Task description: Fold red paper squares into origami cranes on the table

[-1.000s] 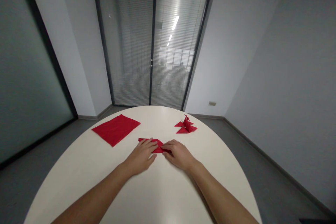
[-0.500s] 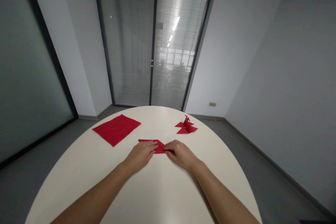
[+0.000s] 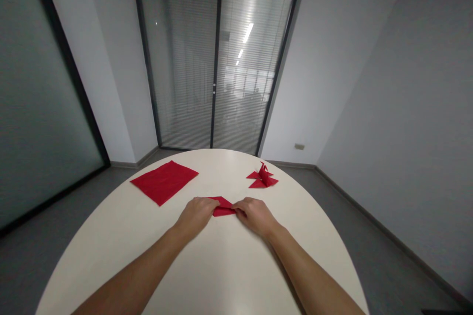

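A folded piece of red paper point(image 3: 223, 210) lies on the table between my two hands. My left hand point(image 3: 196, 211) is closed on its left part, fingers curled and covering that end. At the right tip, my right hand point(image 3: 254, 214) pinches the paper between thumb and fingers. A crease or slit runs across the folded paper from left to right. Past my right hand sits a red origami crane point(image 3: 263, 177) with spread wings. To the left, beyond my left hand, a red paper sheet point(image 3: 164, 182) lies flat.
The round white table point(image 3: 236, 266) fills the lower middle, its curved edge falling away to a grey floor on both sides. Behind it stand glass doors point(image 3: 214, 59) with blinds. A small wall socket point(image 3: 299, 146) is low on the back wall.
My left hand has drawn its fingers in and shifted slightly left on the folded paper, uncovering more of its middle. My right hand stays almost in place. The crane and flat sheet are unmoved.
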### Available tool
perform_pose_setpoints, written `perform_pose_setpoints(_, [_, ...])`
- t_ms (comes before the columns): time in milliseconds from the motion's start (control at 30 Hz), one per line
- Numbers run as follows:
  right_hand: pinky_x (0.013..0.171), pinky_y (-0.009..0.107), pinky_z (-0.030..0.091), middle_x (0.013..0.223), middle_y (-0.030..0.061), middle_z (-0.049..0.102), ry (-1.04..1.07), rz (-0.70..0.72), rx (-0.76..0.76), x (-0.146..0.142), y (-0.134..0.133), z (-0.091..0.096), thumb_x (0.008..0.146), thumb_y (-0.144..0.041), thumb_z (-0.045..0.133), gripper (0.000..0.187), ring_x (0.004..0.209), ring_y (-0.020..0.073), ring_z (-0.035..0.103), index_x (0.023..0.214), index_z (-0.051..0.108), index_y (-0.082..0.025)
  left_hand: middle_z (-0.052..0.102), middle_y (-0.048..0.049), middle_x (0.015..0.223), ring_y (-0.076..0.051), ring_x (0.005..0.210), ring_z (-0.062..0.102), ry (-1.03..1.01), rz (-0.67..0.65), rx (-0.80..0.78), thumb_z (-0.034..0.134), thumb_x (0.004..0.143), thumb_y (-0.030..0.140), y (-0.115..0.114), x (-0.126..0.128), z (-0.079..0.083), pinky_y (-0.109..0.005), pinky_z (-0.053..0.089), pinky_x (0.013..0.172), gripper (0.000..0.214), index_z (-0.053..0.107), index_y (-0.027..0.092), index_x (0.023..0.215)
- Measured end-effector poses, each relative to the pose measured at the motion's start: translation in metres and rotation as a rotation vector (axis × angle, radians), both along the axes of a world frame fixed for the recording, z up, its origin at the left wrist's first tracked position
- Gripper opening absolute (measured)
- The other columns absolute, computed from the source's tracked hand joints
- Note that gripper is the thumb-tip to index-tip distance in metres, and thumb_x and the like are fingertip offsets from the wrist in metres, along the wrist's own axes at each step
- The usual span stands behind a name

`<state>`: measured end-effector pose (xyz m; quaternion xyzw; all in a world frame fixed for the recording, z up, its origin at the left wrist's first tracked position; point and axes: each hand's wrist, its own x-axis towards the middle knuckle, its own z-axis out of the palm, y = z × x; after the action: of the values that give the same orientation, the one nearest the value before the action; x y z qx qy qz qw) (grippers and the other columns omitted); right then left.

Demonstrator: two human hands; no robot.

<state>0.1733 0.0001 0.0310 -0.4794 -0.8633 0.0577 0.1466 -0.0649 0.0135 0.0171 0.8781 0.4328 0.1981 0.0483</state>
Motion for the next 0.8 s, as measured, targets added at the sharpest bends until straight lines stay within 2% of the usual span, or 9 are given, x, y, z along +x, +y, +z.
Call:
perform_pose_setpoints(233, [0.093,0.031,0.048,0.113,0.0059,0.076,0.052,0.017,0.011,-0.0006,-0.0035,0.0022,0.095,-0.02,0.051,0.034,0.104,0.0219,0.068,0.121,0.072,-0.024,0.077,-0.0035,0.109,-0.023,0.1,0.071,-0.035,0.013,-0.02,0.046,0.098,0.017,0.0009,-0.0014,-0.0006,-0.035,0.051,0.094,0.033,0.073,0.028,0.114])
perform_pose_setpoints(400, [0.088,0.03,0.048,0.104,0.0062,0.077,0.04,-0.022,0.011,-0.0022,-0.0032,0.0031,0.096,-0.023,0.051,0.027,0.1,0.0222,0.067,0.106,0.076,-0.022,0.077,-0.0035,0.109,-0.024,0.1,0.071,-0.076,-0.003,-0.039,0.045,0.099,0.021,0.002,-0.0021,-0.0026,-0.035,0.051,0.094,0.033,0.073,0.03,0.116])
perform_pose_setpoints(533, [0.082,0.029,0.047,0.099,0.0064,0.077,0.063,-0.09,0.002,-0.0026,-0.0024,0.0028,0.096,-0.024,0.051,0.026,0.092,0.0212,0.068,0.105,0.075,-0.022,0.077,-0.0034,0.11,-0.023,0.102,0.07,-0.086,-0.025,-0.014,0.043,0.1,0.022,0.0024,-0.0023,-0.0046,-0.035,0.052,0.095,0.035,0.071,0.029,0.119])
perform_pose_setpoints(667, [0.076,0.028,0.048,0.097,0.0058,0.077,0.19,-0.119,-0.02,-0.0011,-0.0012,0.0023,0.097,-0.025,0.05,0.026,0.085,0.02,0.069,0.105,0.074,-0.021,0.076,-0.0043,0.113,-0.023,0.106,0.069,-0.096,-0.065,-0.007,0.044,0.1,0.022,0.001,-0.0011,-0.0042,-0.036,0.051,0.098,0.034,0.07,0.027,0.122])
perform_pose_setpoints(800, [0.076,0.03,0.051,0.096,0.0062,0.078,0.362,-0.08,-0.066,0.0002,0.001,-0.0002,0.097,-0.026,0.05,0.026,0.085,0.0212,0.07,0.103,0.074,-0.02,0.075,-0.0041,0.116,-0.022,0.105,0.069,-0.109,-0.02,-0.059,0.045,0.099,0.021,-0.0002,0.0004,-0.0037,-0.033,0.052,0.095,0.033,0.07,0.026,0.12])
